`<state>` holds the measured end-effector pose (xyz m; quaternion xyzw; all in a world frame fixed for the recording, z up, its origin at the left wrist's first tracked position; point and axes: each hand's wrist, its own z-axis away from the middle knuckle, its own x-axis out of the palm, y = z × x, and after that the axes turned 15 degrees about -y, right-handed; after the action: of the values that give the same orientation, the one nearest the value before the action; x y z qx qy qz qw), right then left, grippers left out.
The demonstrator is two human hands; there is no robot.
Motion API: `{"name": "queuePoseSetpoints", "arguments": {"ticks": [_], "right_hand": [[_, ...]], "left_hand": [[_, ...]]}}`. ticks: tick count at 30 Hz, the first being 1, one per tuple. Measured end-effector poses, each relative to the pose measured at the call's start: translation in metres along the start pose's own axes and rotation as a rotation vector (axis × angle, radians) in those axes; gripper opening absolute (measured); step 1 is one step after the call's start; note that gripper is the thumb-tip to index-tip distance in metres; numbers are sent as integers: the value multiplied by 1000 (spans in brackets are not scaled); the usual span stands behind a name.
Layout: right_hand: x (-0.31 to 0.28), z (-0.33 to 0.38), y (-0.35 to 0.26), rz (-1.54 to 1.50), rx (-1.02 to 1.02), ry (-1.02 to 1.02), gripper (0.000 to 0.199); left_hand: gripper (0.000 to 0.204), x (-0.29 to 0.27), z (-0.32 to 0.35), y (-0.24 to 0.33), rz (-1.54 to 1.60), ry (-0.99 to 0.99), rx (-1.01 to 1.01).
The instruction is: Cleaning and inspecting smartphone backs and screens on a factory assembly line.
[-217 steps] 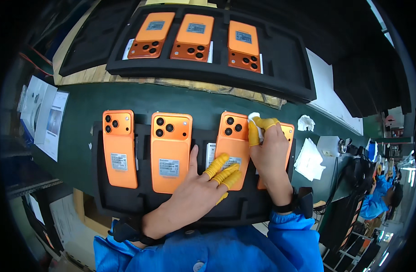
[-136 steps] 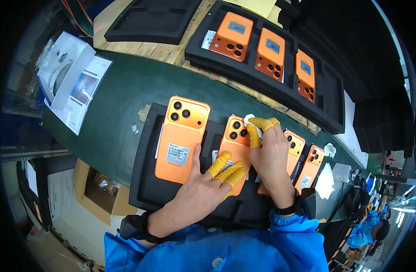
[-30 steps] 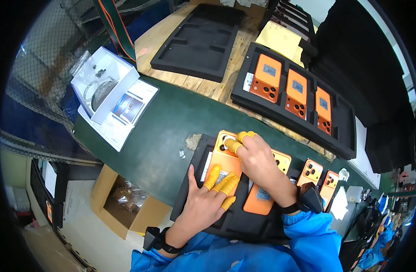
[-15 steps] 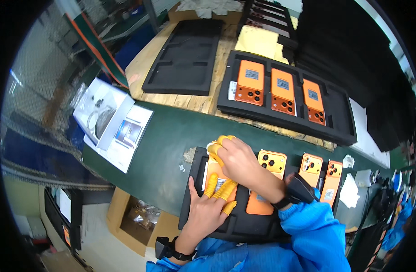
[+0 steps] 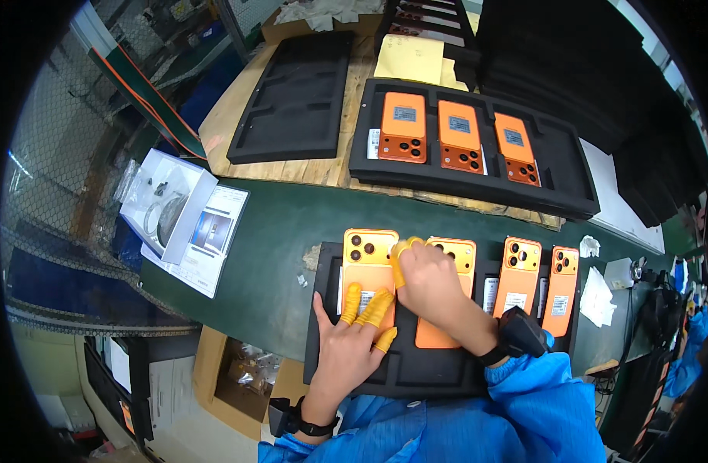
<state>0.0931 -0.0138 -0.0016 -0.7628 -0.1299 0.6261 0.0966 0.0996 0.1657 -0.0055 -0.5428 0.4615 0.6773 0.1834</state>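
Note:
Yellow finger cots cover fingertips of both hands. My left hand [image 5: 346, 351] lies with spread fingers on the lower back of an orange phone [image 5: 369, 270], near its label. The phone rests camera end away from me in a black foam tray [image 5: 404, 370]. My right hand [image 5: 435, 285] is closed, its curled fingertips at the phone's right edge beside the camera block; what they hold, if anything, is hidden. That hand and wrist partly cover a second orange phone [image 5: 437, 336]. Farther right stand a third orange phone [image 5: 516, 282] and a fourth in the row [image 5: 561, 293].
Behind, a second black tray [image 5: 462, 181] carries three orange phones on a wooden board. Another black tray [image 5: 292, 100] lies to its left. A white box [image 5: 169, 208] sits at left, a cardboard box [image 5: 215, 378] below. Crumpled white wipes [image 5: 597, 297] lie at right.
My right hand has moved right, off the top of the leftmost phone, uncovering its camera block. My left fingers stay on that phone. The whole view has shifted slightly.

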Motion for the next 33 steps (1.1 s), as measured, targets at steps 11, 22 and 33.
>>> {"name": "queuePoseSetpoints", "arguments": {"ticks": [11, 22, 33], "right_hand": [[-54, 70, 33, -137, -59, 39, 24], [-120, 277, 125, 172, 911, 361, 23], [-101, 308, 138, 86, 1021, 338, 29]], "left_hand": [[41, -13, 3, 8, 114, 109, 41], [28, -35, 64, -91, 386, 516, -497], [29, -37, 65, -73, 128, 305, -579]]}}
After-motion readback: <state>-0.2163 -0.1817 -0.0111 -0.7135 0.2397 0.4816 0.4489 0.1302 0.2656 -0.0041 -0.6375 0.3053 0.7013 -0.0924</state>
